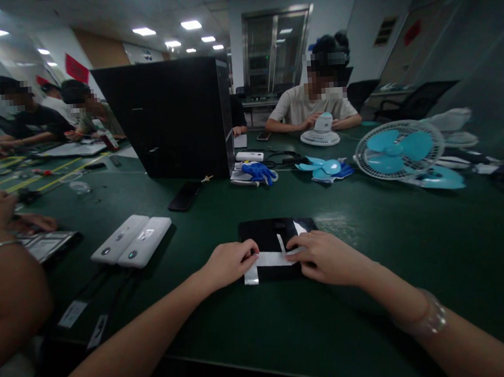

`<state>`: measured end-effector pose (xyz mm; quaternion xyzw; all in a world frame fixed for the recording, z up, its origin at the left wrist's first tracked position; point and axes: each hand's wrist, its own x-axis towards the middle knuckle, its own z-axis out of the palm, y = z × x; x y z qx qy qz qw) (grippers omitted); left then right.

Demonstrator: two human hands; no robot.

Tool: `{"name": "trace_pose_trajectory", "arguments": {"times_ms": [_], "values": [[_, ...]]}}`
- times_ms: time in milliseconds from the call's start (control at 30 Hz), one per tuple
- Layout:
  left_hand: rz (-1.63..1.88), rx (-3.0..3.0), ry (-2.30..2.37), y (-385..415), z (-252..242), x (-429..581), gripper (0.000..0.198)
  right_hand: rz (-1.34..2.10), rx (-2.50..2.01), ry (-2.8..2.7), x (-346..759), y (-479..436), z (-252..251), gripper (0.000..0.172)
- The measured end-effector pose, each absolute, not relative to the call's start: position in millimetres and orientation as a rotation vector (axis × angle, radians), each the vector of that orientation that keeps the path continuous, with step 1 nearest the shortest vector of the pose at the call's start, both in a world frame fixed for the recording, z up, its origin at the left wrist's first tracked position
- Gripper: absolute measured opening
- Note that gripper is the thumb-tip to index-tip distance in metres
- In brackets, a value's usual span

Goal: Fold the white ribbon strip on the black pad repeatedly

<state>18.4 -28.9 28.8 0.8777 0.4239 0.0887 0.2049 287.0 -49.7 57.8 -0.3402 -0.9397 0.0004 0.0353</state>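
Note:
A flat black box-like object (258, 231) lies on the green table in front of me, with a white strip (273, 259) like tape or paper across it. My left hand (229, 264) is closed, its thumb and index finger pinching the strip's left end. Below those fingers hangs a shiny pale piece (251, 275). At the right end, my right hand (324, 256) has its fingers curled together on the strip. A narrow white sliver (281, 243) stands up beside its fingertips. A white patch (299, 227) shows on the black object behind that hand.
Two white devices with cables (138, 241) lie to the left, near another person's arm (10, 283). Further back are a phone (184, 196), a large black case (166, 120), blue gloves (259, 172) and a turquoise fan (397, 148). A person (315, 102) sits opposite.

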Motion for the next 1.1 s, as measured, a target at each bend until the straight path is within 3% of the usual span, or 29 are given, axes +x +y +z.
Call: {"name": "trace_pose_trajectory", "arguments": {"times_ms": [400,900,1033,1100], "values": [[0.258,2.379,1.254,-27.3,28.3,15.1,0.017,-0.085,-0.981,-2.912,281.1,-52.8,63.3,0.022],[0.293,2.356,1.247,-25.3,28.2,12.7,0.013,0.026,-1.091,-2.904,282.8,-57.4,71.7,0.021],[0.304,2.359,1.231,-24.2,26.5,11.5,0.013,0.023,-1.121,-2.885,285.9,-55.1,68.8,0.028],[0.32,2.356,1.229,-23.2,24.9,11.1,0.014,0.042,-1.137,-2.853,287.9,-52.3,63.8,0.042]]}}
